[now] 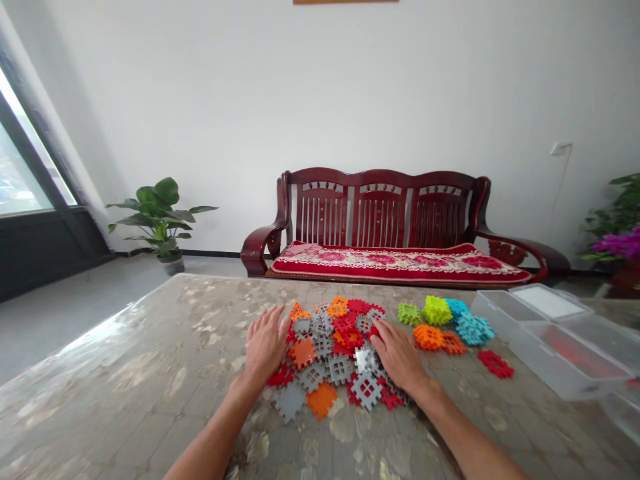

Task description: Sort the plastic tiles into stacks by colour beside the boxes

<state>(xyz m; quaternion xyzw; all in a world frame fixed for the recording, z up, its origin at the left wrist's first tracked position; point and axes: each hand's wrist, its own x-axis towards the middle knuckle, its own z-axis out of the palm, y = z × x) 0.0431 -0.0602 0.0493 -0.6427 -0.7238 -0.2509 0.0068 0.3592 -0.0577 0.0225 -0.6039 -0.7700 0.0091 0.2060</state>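
Observation:
A pile of flat, notched interlocking plastic building tiles [340, 368] in red, grey and orange lies between my hands on the table. My left hand [265, 341] rests along the pile's left side, fingers stretched forward and holding nothing. On the other side, my right hand [399, 352] touches the pile's edge with its fingers extended, and no tile is in its grip. Some tiles have window-like openings, others are solid. A solid orange tile [321, 399] and a solid grey tile [290, 401] lie at the near edge.
Right of the pile sit green tiles [437, 310], blue tiles [475, 329], orange tiles [429, 337] and a red tile [495, 365]. A clear plastic box [533, 360] with compartments stands at the table's right. Beyond the patterned tablecloth [200, 347] is a wooden bench [380, 200].

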